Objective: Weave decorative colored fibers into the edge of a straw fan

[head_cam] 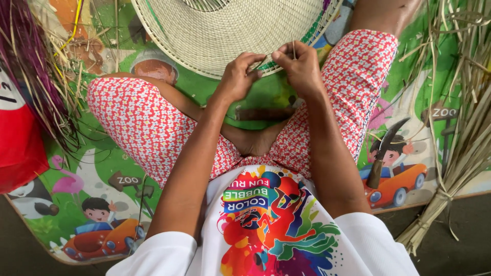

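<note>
- Woven straw mat, round and pale, is lying on the floor mat in front of your crossed legs, its near edge reaching down to your hands and its far part running out of the top of the view.
- Your left hand is resting at that near edge, fingers curled inward and pinching a thin straw strip between thumb and fingertips.
- Your right hand is sitting just beside the left, touching the rim of the weave, its fingers bent and gripping the other end of the same strip; both hands are closed on it, not released.
- A coloured band of green and purple is running along the mat's right edge, just above your right hand.
- A dark brown stick-like object is lying across the gap between your knees, below the hands and apart from them; you cannot tell what it is.
- A knife with a curved dark blade is lying on the children's play mat beside your right knee.
- A bundle of dried straw, tied near its base, is spreading along the right side.
- Purple-dyed fibres are hanging over a red object on the left.
</note>
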